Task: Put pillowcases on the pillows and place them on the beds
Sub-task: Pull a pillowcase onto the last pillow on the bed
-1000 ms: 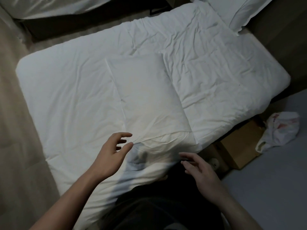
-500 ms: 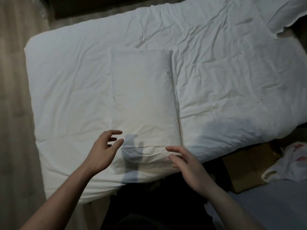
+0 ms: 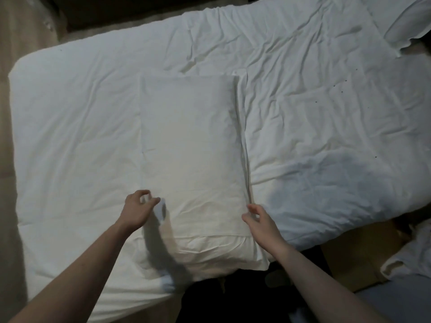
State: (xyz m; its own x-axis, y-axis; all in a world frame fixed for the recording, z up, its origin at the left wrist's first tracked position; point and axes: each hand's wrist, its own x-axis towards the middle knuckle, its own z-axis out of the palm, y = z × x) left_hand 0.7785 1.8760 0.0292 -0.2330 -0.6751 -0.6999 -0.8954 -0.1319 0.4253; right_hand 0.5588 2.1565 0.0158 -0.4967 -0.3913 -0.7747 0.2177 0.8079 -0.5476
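— What has changed?
— Both hands have spread out to the pillow's [image 3: 191, 159] sides: left hand [image 3: 137, 209] at its left edge, right hand [image 3: 262, 217] at its right, fingers loosely curled, holding nothing yet.
— And the pillow?
— Flat on the bed [image 3: 70, 136], already cased. Likely about to be lifted.

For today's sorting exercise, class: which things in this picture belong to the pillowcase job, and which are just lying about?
Belong to the job:
pillow in its pillowcase
bed
second pillow at the far corner
left hand
right hand

Just lying about:
cardboard box
white plastic bag
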